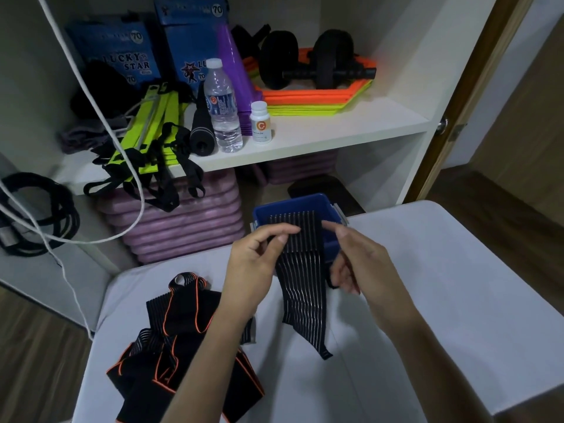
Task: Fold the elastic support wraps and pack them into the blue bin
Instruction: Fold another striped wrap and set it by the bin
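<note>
- Black white-striped elastic support wrap (300, 270): held up just in front of the blue plastic bin (305, 206), tail hanging to the white bench (457, 285).
- Left hand (253, 267) pinches its top edge; right hand (357, 261) holds the side loosely.
- Risk: elastic springs back, fold opens.
- Risk: tail may snag the orange-trimmed black wraps (183, 346) left of the bin.

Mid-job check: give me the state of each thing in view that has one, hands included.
Left hand: pinches the striped wrap's top edge.
Right hand: fingers curled at the wrap's right edge; grip unclear.
Striped wrap: held up, hanging unfolded, tail on the table.
Blue bin: open, contents hidden behind the wrap.
Orange-trimmed wraps: loose heap on the table, unfolded.
Water bottle: upright, capped.
White pill bottle: upright, capped.
</note>
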